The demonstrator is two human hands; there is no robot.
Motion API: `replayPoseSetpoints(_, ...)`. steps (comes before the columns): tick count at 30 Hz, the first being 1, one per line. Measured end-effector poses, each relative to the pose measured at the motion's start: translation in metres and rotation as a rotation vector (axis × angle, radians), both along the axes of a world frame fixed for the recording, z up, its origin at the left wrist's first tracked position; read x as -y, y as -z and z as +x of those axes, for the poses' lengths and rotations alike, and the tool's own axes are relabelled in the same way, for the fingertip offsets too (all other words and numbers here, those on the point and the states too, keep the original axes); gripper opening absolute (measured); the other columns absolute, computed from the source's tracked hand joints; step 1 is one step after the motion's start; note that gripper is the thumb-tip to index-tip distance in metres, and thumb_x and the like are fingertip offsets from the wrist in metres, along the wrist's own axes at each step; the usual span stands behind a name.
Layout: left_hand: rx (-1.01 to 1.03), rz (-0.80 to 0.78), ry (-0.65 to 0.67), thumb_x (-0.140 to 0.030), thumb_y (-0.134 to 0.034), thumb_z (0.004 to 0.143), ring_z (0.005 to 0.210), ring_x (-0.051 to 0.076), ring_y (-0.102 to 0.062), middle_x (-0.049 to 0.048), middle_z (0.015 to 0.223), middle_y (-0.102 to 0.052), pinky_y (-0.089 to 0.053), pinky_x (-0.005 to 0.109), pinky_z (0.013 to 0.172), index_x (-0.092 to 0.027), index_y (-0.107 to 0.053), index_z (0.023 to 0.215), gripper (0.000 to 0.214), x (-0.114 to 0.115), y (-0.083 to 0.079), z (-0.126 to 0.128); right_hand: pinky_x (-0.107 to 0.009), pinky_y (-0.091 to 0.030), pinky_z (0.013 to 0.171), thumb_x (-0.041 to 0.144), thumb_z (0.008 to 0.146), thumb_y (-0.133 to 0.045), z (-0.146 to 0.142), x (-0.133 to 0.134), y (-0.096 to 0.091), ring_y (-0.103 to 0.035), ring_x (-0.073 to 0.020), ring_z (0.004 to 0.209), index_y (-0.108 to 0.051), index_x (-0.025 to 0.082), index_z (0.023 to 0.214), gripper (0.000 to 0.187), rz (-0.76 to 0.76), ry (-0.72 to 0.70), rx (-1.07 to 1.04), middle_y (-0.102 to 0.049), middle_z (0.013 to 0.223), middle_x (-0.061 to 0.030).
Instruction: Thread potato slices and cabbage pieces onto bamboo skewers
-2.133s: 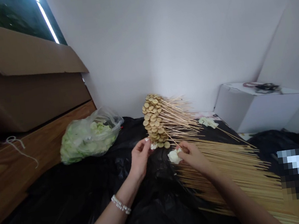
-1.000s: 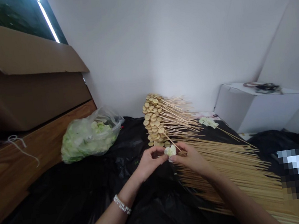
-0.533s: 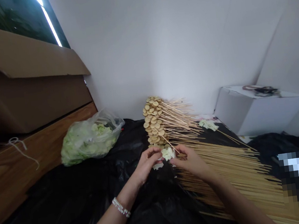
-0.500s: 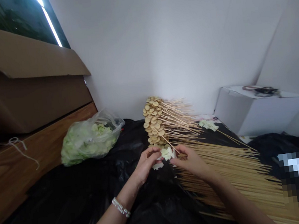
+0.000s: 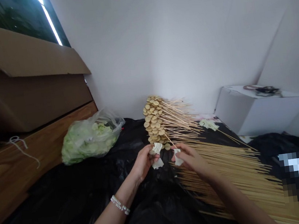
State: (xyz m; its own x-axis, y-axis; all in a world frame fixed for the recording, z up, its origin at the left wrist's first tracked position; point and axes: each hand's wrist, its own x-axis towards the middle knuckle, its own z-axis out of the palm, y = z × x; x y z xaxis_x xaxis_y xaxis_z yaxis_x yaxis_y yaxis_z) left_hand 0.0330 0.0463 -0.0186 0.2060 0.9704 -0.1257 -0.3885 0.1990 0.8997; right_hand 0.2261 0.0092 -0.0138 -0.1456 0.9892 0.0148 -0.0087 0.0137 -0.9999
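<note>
Currently pinching, at dial centre, one pale leaf piece in the left hand and one white scrap in the right hand, hands apart. Can't tell a lower piece as held or loose. Can't count overlapping slices at twelve o'clock, sticks at four. At ten, one clear bag of leaves.

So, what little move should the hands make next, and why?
I'd probably bring the left hand over and press its pale leaf piece onto the thin stick. That piece is apart from the right hand, which pinches another pale scrap and seems to grip the stick; nearby, a leaf bundle appears skewered on another stick.
</note>
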Motion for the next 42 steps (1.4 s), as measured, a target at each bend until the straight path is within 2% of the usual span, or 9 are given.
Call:
replayPoseSetpoints(3, 0.116, -0.129, 0.128, -0.025, -0.063, 0.076, 0.069, 0.014, -0.065, 0.0067, 0.081, -0.067, -0.052, 0.025, 0.071, -0.013, -0.064, 0.092, 0.020, 0.003, -0.002, 0.002, -0.024, -0.038, 0.053, 0.034, 0.069, -0.057, -0.002, 0.002, 0.001, -0.051, -0.0121, 0.055, -0.056, 0.020, 0.096, 0.031, -0.015, 0.034, 0.060, -0.061, 0.067, 0.0031)
replayPoseSetpoints(6, 0.171, -0.189, 0.267, -0.025, -0.062, 0.078, 0.076, 0.016, -0.067, 0.0095, 0.085, -0.069, -0.051, 0.027, 0.079, -0.011, -0.066, 0.092, 0.020, 0.007, -0.003, 0.003, -0.025, -0.040, 0.057, 0.037, 0.068, -0.064, -0.005, 0.002, 0.003, -0.053, -0.0129, 0.060, -0.056, 0.020, 0.094, 0.031, 0.066, 0.066, 0.122, -0.060, 0.068, 0.0035)
replayPoseSetpoints(10, 0.149, -0.176, 0.372, -0.025, -0.068, 0.078, 0.077, 0.015, -0.067, 0.0068, 0.096, -0.070, -0.052, 0.032, 0.083, -0.017, -0.066, 0.101, 0.025, 0.013, -0.002, 0.004, -0.029, -0.045, 0.071, 0.035, 0.065, -0.073, -0.009, 0.002, 0.007, -0.059, -0.0168, 0.078, -0.057, 0.020, 0.104, 0.045, 0.207, 0.082, 0.220, -0.066, 0.091, -0.0007)
replayPoseSetpoints(13, 0.087, -0.118, 0.410, -0.028, -0.071, 0.077, 0.078, 0.015, -0.066, 0.0066, 0.100, -0.069, -0.052, 0.036, 0.082, -0.020, -0.065, 0.105, 0.030, 0.018, -0.001, 0.005, -0.031, -0.045, 0.073, 0.035, 0.064, -0.075, -0.011, 0.005, 0.008, -0.059, -0.0188, 0.082, -0.057, 0.021, 0.108, 0.049, 0.246, 0.124, 0.358, -0.067, 0.095, -0.0017)
replayPoseSetpoints(17, 0.020, -0.100, 0.431, -0.029, -0.071, 0.078, 0.078, 0.015, -0.067, 0.0066, 0.091, -0.070, -0.052, 0.034, 0.081, -0.020, -0.065, 0.107, 0.032, 0.021, -0.003, 0.005, -0.031, -0.044, 0.074, 0.036, 0.066, -0.073, -0.011, 0.007, 0.005, -0.060, -0.0196, 0.081, -0.061, 0.021, 0.105, 0.044, 0.260, 0.147, 0.452, -0.068, 0.093, -0.0023)
replayPoseSetpoints(25, 0.032, -0.088, 0.480, -0.024, -0.066, 0.078, 0.074, 0.014, -0.065, 0.0049, 0.083, -0.068, -0.051, 0.028, 0.077, -0.017, -0.067, 0.106, 0.029, 0.018, -0.008, 0.001, -0.029, -0.047, 0.071, 0.031, 0.067, -0.071, -0.011, 0.004, 0.003, -0.060, -0.0174, 0.076, -0.062, 0.017, 0.100, 0.037, 0.187, 0.056, 0.182, -0.068, 0.088, -0.0027)
replayPoseSetpoints(33, -0.081, -0.036, 0.355, -0.030, -0.076, 0.071, 0.081, 0.015, -0.065, 0.0064, 0.095, -0.067, -0.050, 0.030, 0.078, -0.018, -0.066, 0.101, 0.033, 0.020, -0.005, 0.005, -0.029, -0.047, 0.076, 0.030, 0.068, -0.070, -0.011, 0.007, -0.001, -0.060, -0.0182, 0.084, -0.060, 0.018, 0.111, 0.045, 0.203, 0.037, 0.265, -0.068, 0.099, -0.0033)
replayPoseSetpoints(37, -0.141, -0.008, 0.327, -0.029, -0.080, 0.067, 0.075, 0.011, -0.062, 0.0041, 0.087, -0.066, -0.049, 0.026, 0.075, -0.016, -0.066, 0.098, 0.037, 0.020, -0.004, 0.007, -0.029, -0.046, 0.073, 0.031, 0.070, -0.068, -0.010, 0.009, -0.003, -0.059, -0.0172, 0.079, -0.061, 0.017, 0.110, 0.043, 0.188, -0.005, 0.241, -0.068, 0.093, -0.0031)
replayPoseSetpoints(42, -0.085, -0.006, 0.328, -0.024, -0.078, 0.069, 0.073, 0.010, -0.062, 0.0036, 0.084, -0.065, -0.049, 0.024, 0.073, -0.015, -0.063, 0.095, 0.031, 0.018, -0.004, 0.006, -0.028, -0.045, 0.069, 0.028, 0.067, -0.067, -0.011, 0.009, -0.005, -0.057, -0.0160, 0.075, -0.060, 0.016, 0.109, 0.044, 0.166, 0.009, 0.175, -0.067, 0.091, -0.0030)
